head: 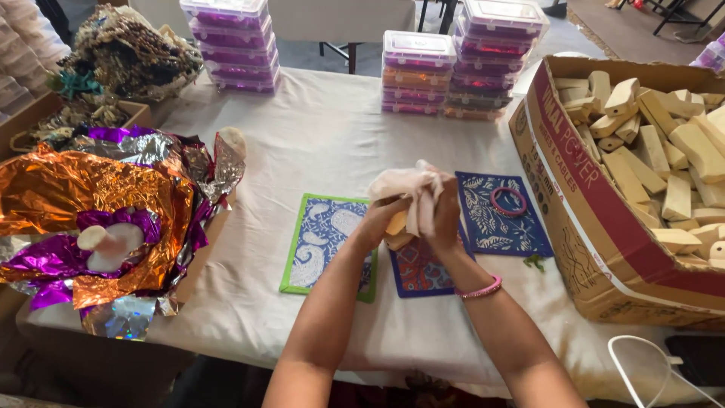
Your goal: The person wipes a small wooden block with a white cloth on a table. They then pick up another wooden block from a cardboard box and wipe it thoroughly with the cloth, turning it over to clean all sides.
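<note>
Both my hands meet over the middle of the table. My left hand (380, 220) grips a pale wooden block (396, 224) from below. My right hand (444, 217) presses a thin whitish cloth or paper (406, 185) around the block's top. A pink bangle (480, 290) circles my right wrist. Under my hands lie three patterned mats: a green-edged blue one (326, 242), a small red and blue one (420, 272), and a dark blue one (501, 214) with a pink ring (509, 201) on it.
A big cardboard box (574, 196) of pale wooden blocks (664, 159) stands at the right. Crumpled orange, purple and silver foil (98, 219) fills a box at the left. Stacks of clear lidded containers (234, 45) (461, 68) line the far table edge. A white wire shape (649, 370) sits bottom right.
</note>
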